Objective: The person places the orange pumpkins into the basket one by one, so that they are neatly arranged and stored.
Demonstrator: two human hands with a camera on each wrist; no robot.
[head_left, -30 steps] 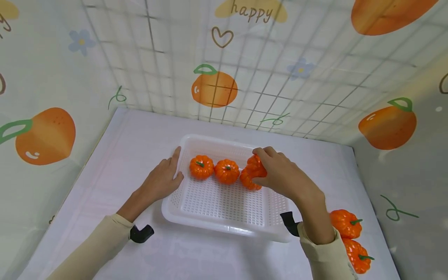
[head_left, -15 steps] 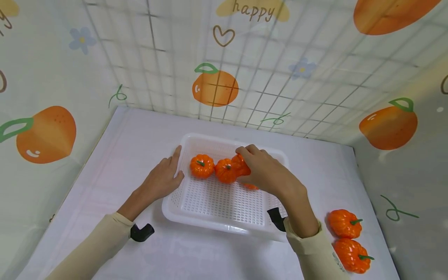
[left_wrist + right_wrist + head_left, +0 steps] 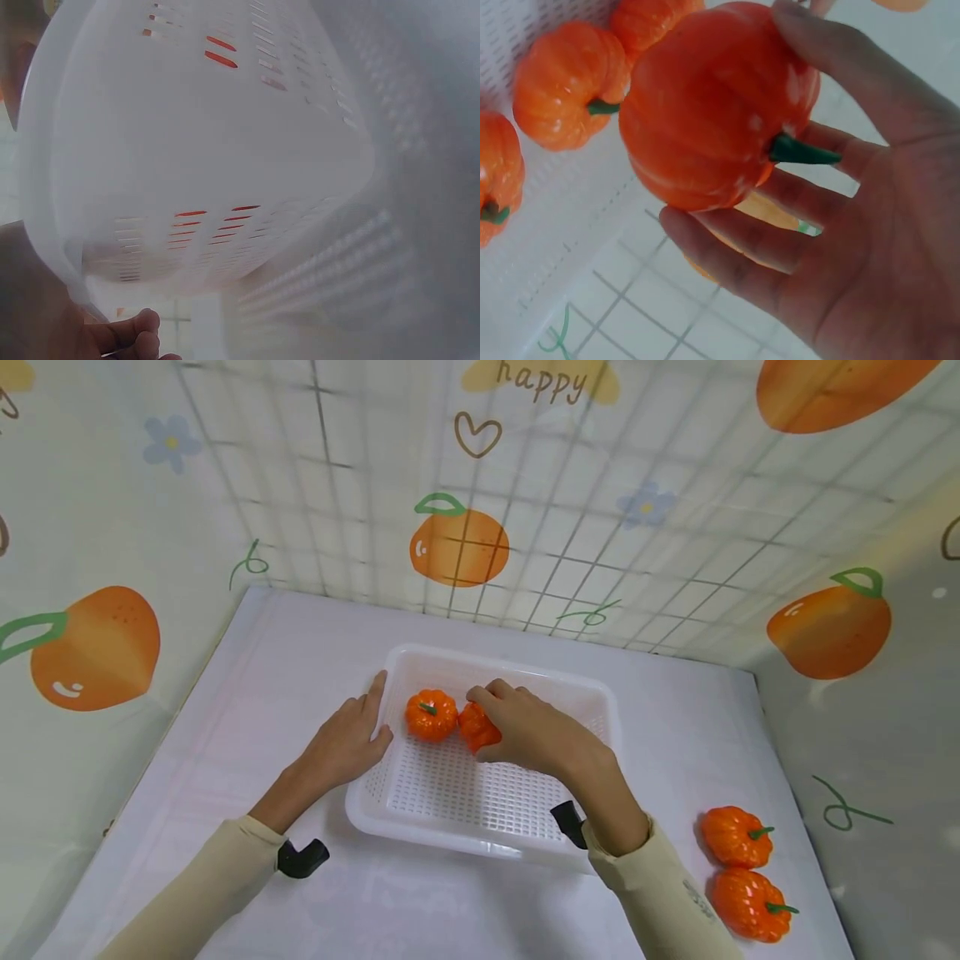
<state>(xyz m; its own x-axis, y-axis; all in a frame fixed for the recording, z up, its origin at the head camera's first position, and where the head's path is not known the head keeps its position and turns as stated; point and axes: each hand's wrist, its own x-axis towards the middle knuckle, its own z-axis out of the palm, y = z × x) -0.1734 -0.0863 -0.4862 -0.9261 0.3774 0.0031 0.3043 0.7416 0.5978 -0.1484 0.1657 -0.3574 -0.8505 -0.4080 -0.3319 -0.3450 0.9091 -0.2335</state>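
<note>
My right hand grips a glossy orange toy pumpkin above the white basket, thumb on one side and fingers on the other, its green stem toward my palm. In the right wrist view, another pumpkin and two more are in the basket behind it. The head view shows the leftmost pumpkin fully, while my right hand and its pumpkin cover the others. At the basket's left rim rests my left hand, index finger stretched along the edge and thumb touching the rim.
Right of the basket, two more pumpkins, one farther back and one nearer, lie on the white table. Behind the table stands a wall covering printed with oranges and a grid.
My right hand has moved left over the basket with its pumpkin, from the third pumpkin in the row to the second. My left hand stays at the rim.
</note>
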